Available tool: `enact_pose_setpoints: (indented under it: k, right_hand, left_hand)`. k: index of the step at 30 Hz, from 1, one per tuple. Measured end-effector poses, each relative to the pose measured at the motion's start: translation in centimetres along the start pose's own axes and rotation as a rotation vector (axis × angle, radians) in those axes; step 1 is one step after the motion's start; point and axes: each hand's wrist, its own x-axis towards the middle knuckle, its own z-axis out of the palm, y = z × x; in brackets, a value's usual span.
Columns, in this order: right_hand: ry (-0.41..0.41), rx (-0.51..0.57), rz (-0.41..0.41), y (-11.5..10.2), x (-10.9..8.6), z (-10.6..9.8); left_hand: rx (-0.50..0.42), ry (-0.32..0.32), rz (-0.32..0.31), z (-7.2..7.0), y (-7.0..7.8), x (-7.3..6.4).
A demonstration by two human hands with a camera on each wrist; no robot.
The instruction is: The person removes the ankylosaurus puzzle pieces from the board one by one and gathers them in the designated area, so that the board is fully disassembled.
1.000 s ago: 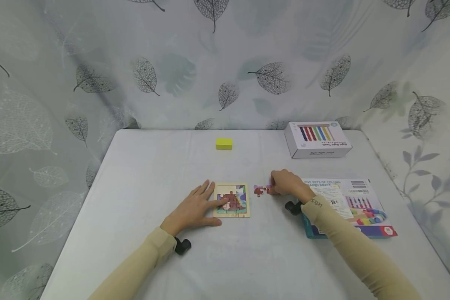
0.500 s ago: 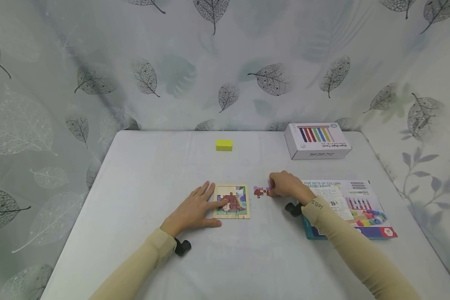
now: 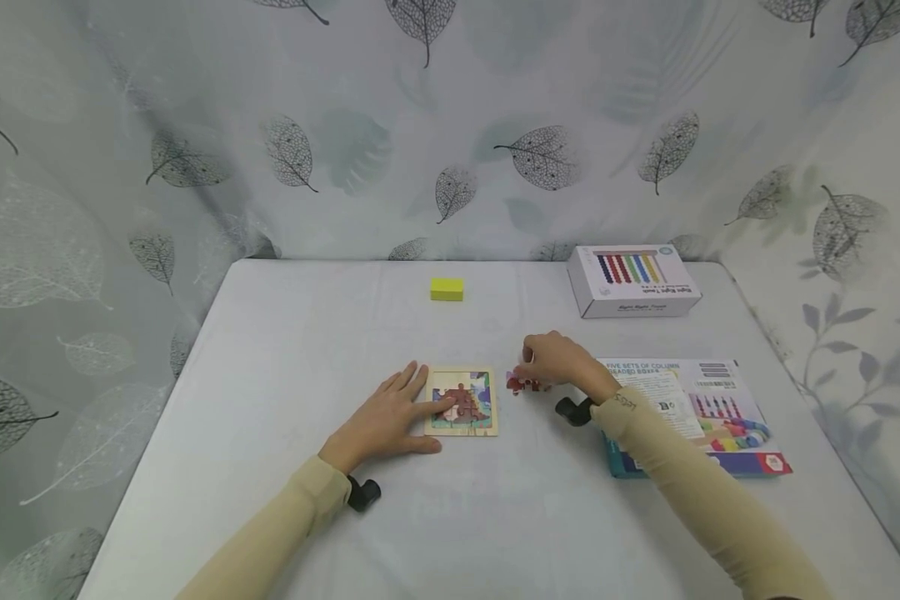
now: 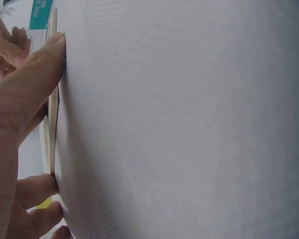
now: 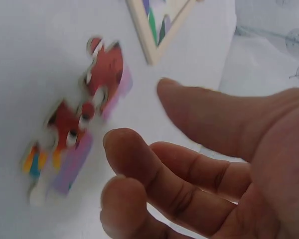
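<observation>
My left hand [image 3: 390,417] lies spread at the left side of a wooden jigsaw puzzle tray [image 3: 461,432], index finger over the partly filled picture. In the left wrist view the thumb [image 4: 45,59] rests along the tray's edge. To the right of the tray, my right hand [image 3: 558,360] hovers over loose puzzle pieces [image 3: 515,383]. The right wrist view shows its fingers bent and its thumb held apart, nothing between them. There, a red-and-pink puzzle piece [image 5: 108,72] lies against another with a printed eye [image 5: 66,134] on the white cloth.
A yellow block [image 3: 447,289] sits at the back of the table. On the right lie a flat box of beaded columns [image 3: 720,383] and, behind it, a white box [image 3: 636,304]. The right forearm crosses over the flat box.
My right hand has come off the right-hand puzzle piece and shifted slightly left and up, over the pieces. My left hand stays on the tray.
</observation>
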Motion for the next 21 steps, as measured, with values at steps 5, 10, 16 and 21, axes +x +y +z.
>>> enact_pose_setpoints:
  k: [5,10,16,21]
  right_hand:
    - [-0.016,0.013,0.014,-1.9,0.8,1.1]
    - [-0.033,0.008,0.028,-3.9,1.9,2.1]
    - [-0.044,-0.033,0.031,-5.5,3.2,3.1]
    - [-0.028,-0.116,0.018,-6.3,3.7,3.6]
  left_hand:
    - [-0.006,0.006,0.006,0.0,-0.1,0.0]
    - [0.007,0.001,0.007,0.0,-0.1,0.0]
    - [-0.01,-0.007,0.008,-0.2,0.1,-0.1]
    - [-0.019,-0.001,0.008,-0.3,0.3,-0.1]
